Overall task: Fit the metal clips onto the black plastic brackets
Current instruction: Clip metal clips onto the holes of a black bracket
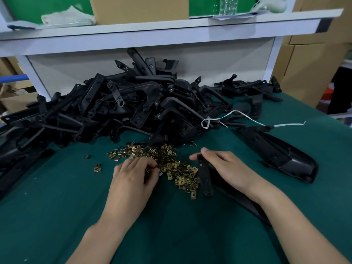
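Note:
A heap of small gold metal clips [171, 164] lies on the green table [57, 187] in front of me. My left hand [133, 178] sits at the heap's left edge with its fingertips curled into the clips, pinching among them. My right hand [221, 166] grips a long black plastic bracket [204, 178] near its top end; the bracket's flat arm with holes points toward me and its body runs under my right wrist. A big pile of black brackets [133, 107] fills the table behind the clips.
One large black bracket [282, 155] lies apart at the right. A white string [238, 114] trails over the pile. A few stray clips [97, 168] lie to the left. A white shelf [152, 35] with cardboard boxes overhangs the back; more boxes [304, 63] stand right.

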Demonstrator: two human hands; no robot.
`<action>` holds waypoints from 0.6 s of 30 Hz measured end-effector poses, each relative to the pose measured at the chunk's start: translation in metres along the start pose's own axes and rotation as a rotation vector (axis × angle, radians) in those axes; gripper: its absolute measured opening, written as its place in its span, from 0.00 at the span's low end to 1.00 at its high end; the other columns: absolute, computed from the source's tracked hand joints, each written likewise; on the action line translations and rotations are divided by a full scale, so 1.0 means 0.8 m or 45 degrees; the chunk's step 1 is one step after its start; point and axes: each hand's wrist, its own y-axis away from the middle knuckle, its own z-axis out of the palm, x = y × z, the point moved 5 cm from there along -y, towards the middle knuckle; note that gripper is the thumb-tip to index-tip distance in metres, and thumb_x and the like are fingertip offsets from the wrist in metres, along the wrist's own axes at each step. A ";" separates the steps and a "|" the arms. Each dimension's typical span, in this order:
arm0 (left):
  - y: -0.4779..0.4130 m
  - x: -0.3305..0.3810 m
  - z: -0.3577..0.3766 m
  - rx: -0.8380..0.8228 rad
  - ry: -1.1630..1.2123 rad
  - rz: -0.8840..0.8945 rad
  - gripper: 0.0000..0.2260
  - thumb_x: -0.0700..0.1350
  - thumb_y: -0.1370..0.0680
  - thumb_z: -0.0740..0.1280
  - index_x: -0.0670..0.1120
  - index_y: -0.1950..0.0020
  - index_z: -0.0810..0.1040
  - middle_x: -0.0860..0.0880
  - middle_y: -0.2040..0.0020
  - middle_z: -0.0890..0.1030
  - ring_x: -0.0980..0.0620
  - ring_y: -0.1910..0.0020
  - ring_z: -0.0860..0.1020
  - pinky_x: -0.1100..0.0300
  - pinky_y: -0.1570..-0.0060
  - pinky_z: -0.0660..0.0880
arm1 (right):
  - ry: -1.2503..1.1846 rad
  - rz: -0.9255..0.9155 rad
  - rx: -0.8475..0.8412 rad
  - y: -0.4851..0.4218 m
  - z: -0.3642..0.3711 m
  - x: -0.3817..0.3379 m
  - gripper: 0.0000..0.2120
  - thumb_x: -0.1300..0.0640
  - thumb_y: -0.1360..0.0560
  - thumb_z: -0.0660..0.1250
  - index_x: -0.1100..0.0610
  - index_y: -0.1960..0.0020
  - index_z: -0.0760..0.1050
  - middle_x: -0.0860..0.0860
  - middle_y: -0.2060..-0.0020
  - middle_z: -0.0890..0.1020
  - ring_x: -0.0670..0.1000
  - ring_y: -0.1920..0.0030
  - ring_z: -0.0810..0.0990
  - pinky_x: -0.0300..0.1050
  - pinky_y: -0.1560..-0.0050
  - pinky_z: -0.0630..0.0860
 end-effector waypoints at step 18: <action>0.022 0.073 0.005 -0.453 1.313 -0.135 0.04 0.51 0.23 0.68 0.52 0.53 0.80 0.55 0.58 0.83 0.60 0.57 0.80 0.68 0.55 0.76 | 0.109 -0.317 0.022 0.006 0.006 -0.023 0.24 0.53 0.28 0.63 0.36 0.34 0.75 0.39 0.46 0.77 0.38 0.53 0.78 0.28 0.51 0.69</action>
